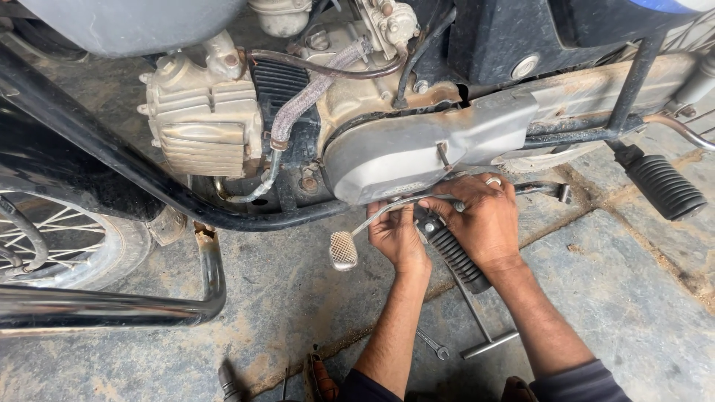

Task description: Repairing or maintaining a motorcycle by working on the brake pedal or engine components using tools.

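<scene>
Grey engine cover (pixel 402 160) at 12 o'clock, dusty concrete floor (pixel 611 283) open toward 4 o'clock. Left hand (pixel 397 237) closed around thin brake lever (pixel 380 214) near its checkered pedal (pixel 343 250) at 9 o'clock. Right hand (pixel 482 217) palm down, fingers pressing ribbed black footrest (pixel 456 257). T-handle wrench (pixel 484 335) lying on floor between forearms.
</scene>
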